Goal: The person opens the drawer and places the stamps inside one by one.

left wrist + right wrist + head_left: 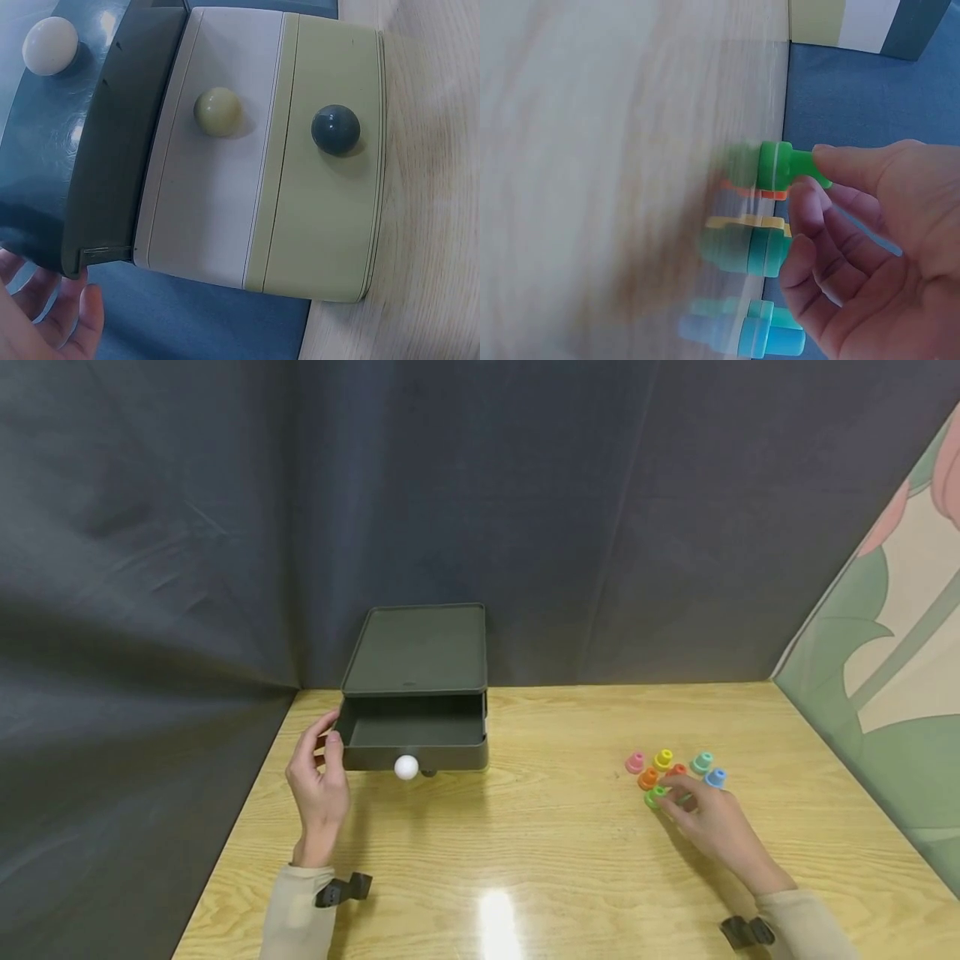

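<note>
A small three-drawer box (427, 647) has its dark green top drawer (457, 758) pulled out, and the drawer's floor shows. My left hand (320, 789) rests at that drawer's left side, fingers loosely bent against the wall and thumb near the front corner. On the right, my right hand (712, 822) pinches a small green stamper-shaped piece (774, 166) between thumb and index finger. Its flared base is down at the table top. Close around that hand stand pink (635, 762), yellow (663, 758), orange (648, 778), red (677, 770), teal (702, 762) and blue (717, 777) pieces of the same shape.
Below the open drawer are a white drawer (202, 202) and a yellow-green drawer (326, 225), both pushed in, with round knobs. Dark cloth (555, 527) hangs behind and to the left. A flower-patterned panel (892, 693) borders the wooden table (570, 877) on the right.
</note>
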Demonstrator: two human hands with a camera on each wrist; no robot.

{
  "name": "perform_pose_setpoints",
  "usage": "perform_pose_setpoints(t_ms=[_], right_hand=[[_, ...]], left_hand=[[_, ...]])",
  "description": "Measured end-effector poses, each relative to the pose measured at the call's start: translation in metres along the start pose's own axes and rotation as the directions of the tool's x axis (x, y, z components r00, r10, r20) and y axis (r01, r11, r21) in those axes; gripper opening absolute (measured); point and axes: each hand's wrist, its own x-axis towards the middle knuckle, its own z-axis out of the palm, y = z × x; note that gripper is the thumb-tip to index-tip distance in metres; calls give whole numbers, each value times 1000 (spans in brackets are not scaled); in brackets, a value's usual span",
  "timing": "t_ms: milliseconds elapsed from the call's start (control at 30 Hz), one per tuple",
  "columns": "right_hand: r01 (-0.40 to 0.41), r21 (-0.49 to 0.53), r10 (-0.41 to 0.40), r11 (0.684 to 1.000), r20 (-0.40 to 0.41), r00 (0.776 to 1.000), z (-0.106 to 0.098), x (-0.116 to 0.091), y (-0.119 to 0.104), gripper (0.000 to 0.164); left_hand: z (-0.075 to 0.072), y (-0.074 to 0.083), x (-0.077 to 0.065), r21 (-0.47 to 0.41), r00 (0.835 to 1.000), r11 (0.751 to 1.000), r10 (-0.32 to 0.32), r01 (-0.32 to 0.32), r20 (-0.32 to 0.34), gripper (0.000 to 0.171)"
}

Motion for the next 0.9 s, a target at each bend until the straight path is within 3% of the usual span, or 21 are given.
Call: perform_pose_setpoints(t_ms=[900], right_hand=[[70,34,-66,997,-118,991,-12,2,-21,23]], left_hand=[[-3,-2,0,15,1000,1000,-3,3,21,32]])
